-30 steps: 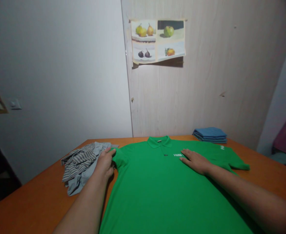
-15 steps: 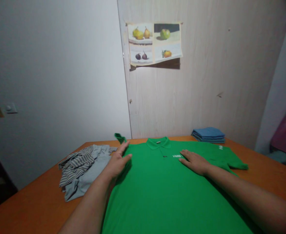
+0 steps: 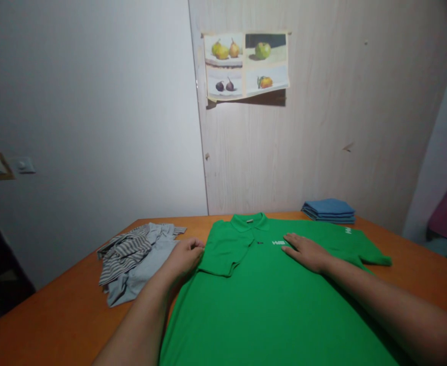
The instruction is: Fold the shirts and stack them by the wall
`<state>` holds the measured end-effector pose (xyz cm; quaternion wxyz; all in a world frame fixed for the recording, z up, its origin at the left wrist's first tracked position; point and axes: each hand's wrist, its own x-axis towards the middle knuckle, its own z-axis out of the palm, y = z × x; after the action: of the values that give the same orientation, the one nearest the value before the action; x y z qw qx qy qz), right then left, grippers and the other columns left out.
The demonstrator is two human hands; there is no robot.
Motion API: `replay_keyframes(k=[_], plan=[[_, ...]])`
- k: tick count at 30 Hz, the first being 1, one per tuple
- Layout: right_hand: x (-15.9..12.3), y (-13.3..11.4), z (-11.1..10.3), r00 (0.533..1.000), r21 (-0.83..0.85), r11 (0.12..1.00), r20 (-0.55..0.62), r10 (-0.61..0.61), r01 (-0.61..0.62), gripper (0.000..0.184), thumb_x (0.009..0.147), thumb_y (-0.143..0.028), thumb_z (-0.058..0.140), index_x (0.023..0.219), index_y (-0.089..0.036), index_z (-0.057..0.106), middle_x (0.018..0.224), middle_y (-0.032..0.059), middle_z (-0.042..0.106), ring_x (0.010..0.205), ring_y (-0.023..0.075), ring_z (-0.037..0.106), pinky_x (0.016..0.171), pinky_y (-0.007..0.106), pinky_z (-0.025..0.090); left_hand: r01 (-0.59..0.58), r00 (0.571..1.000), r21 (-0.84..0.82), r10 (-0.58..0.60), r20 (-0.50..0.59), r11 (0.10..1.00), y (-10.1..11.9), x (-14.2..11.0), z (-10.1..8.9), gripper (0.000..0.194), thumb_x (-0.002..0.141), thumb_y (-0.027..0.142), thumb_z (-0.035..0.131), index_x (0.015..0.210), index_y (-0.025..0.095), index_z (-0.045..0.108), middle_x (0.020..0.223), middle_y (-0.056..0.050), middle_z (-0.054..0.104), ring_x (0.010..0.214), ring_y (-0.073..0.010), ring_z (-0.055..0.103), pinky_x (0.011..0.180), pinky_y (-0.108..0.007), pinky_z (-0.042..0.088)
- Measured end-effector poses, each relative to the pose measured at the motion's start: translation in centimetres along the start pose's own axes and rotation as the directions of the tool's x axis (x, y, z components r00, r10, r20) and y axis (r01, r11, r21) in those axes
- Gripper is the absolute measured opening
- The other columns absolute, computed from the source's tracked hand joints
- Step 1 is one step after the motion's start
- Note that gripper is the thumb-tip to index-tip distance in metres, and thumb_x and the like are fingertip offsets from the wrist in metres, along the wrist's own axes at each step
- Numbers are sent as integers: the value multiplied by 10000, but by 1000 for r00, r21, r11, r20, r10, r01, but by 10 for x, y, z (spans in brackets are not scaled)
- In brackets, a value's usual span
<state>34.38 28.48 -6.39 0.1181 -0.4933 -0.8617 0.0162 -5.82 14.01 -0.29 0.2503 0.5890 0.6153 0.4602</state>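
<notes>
A green polo shirt (image 3: 269, 310) lies front up, its collar toward the wall and white lettering on the chest. The left sleeve (image 3: 227, 249) is folded inward across the front; the other sleeve (image 3: 376, 249) stretches out to the right. At the fold on the shirt's left edge, my left hand (image 3: 187, 256) has its fingers closed on the green cloth. Flat on the chest beside the lettering rests my right hand (image 3: 308, 252), fingers outstretched.
Crumpled grey and striped clothes (image 3: 139, 259) lie on the orange table (image 3: 56, 310) to the left. A stack of folded blue cloths (image 3: 328, 211) sits at the back right. Fruit pictures (image 3: 246, 66) hang on the wall panel behind.
The left sleeve, raised beyond my left hand before, now lies folded over the shirt front. My left hand's fingers have closed at the edge. My right hand stays on the chest.
</notes>
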Motion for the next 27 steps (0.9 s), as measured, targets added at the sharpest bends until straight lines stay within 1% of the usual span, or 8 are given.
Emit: replay_keyframes(k=[2, 4, 6, 9, 14, 19, 23, 27], plan=[[0, 0, 0, 1000, -3, 1000, 3, -4, 4, 817, 943, -699, 264, 1482, -114, 450, 1550, 162, 393, 1442, 307, 349, 1181, 460, 278, -16, 995, 99, 6, 102, 995, -1, -3, 2, 128, 632, 246, 623, 733, 181, 667, 647, -3, 613, 603, -158, 529, 550, -247, 371], [0, 0, 0, 1000, -8, 1000, 8, -5, 5, 822, 943, -702, 261, 1485, -112, 445, 1547, 164, 399, 1444, 305, 345, 1182, 457, 276, -48, 985, 200, 14, 170, 979, -1, -7, 3, 205, 595, 195, 628, 794, 185, 676, 701, 10, 616, 655, -153, 532, 578, -238, 372], [0, 0, 0, 1000, -10, 1000, 10, -3, 3, 826, 941, -704, 263, 1485, -109, 443, 1544, 168, 402, 1445, 306, 342, 1182, 459, 276, -80, 980, 298, 20, 198, 951, -1, -9, 2, 278, 562, 149, 634, 834, 194, 668, 747, 20, 596, 714, -154, 521, 603, -230, 362], [0, 1, 0, 1000, -5, 1000, 4, -5, 5, 817, 941, -702, 270, 1480, -116, 452, 1544, 167, 399, 1444, 310, 343, 1181, 468, 279, -107, 975, 415, 14, 221, 903, 0, -11, -2, 307, 544, 103, 616, 833, 199, 650, 778, 19, 561, 753, -161, 503, 615, -230, 348], [0, 5, 2, 1000, 0, 1000, 8, -7, 7, 817, 936, -709, 276, 1480, -126, 453, 1547, 157, 399, 1448, 309, 336, 1187, 467, 270, -121, 963, 511, -24, 267, 851, 3, -15, -7, 334, 570, 94, 608, 883, 205, 644, 816, 17, 573, 761, -162, 529, 606, -218, 358], [2, 9, 5, 1000, -2, 1000, 8, -10, 10, 825, 933, -718, 274, 1485, -129, 446, 1552, 148, 394, 1451, 301, 332, 1187, 468, 267, -117, 959, 565, -54, 277, 817, 6, -17, -7, 215, 580, 76, 577, 749, 204, 616, 726, 22, 599, 715, -164, 555, 568, -227, 319], [2, 11, 5, 1000, 2, 1000, 5, -15, 15, 811, 938, -711, 269, 1483, -139, 453, 1549, 136, 403, 1452, 293, 332, 1191, 463, 261, -58, 972, 616, -96, 214, 786, 6, -17, -10, 87, 641, 124, 577, 662, 208, 583, 648, 9, 598, 648, -171, 547, 567, -247, 300], [2, 11, 5, 1000, -2, 1000, 19, -15, 15, 862, 927, -732, 263, 1485, -101, 445, 1552, 153, 390, 1457, 297, 321, 1197, 450, 258, -16, 977, 639, -123, 172, 769, 4, -17, -17, 45, 654, 167, 596, 641, 209, 587, 636, -6, 609, 604, -173, 526, 560, -256, 292]])
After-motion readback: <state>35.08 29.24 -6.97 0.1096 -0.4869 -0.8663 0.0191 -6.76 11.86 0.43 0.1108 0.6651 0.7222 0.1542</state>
